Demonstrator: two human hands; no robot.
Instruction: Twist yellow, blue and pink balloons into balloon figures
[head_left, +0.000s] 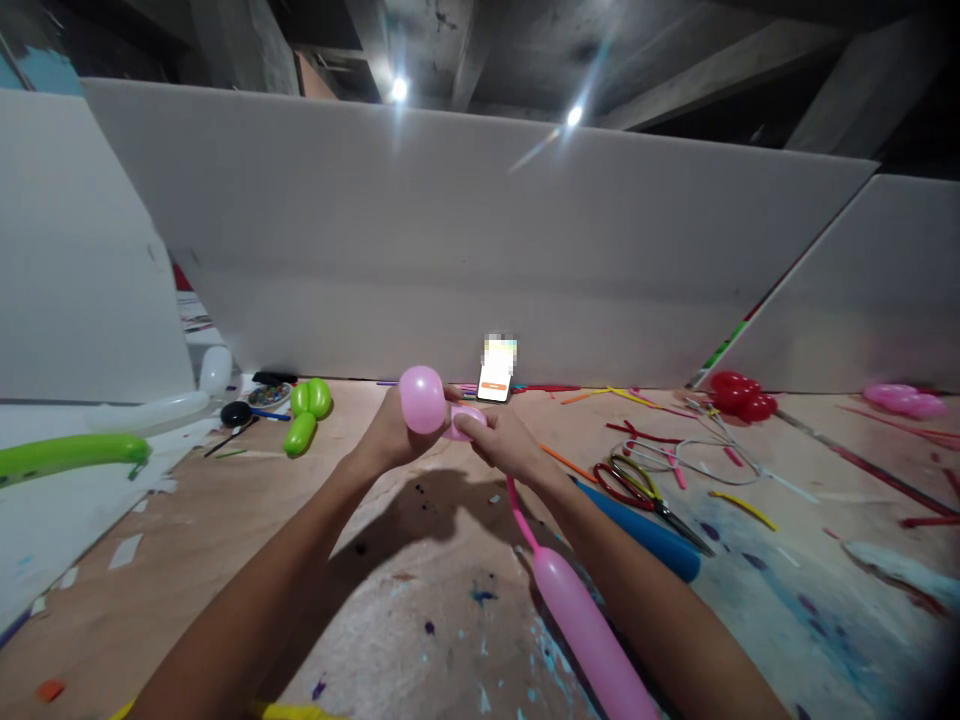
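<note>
A pink balloon (421, 400) is held up in front of me, with a round bubble at the left and a smaller pinched part at the right. My left hand (388, 438) is closed around it from behind the bubble, which hides some of the fingers. My right hand (504, 438) pinches the smaller part with thumb and fingers. Below my right hand hangs a thin uninflated pink stretch that widens into a long pink balloon (589, 625) beside my right forearm. Whether it joins the held bubbles is hidden by the hand.
A lit phone (495, 370) leans on the white board (480, 240) behind. Right of my arm lie a blue balloon pump (645, 530), scissors (660, 500) and loose balloon strips. A red balloon shape (741, 397) sits further right. Green balloons (306, 412) lie at left.
</note>
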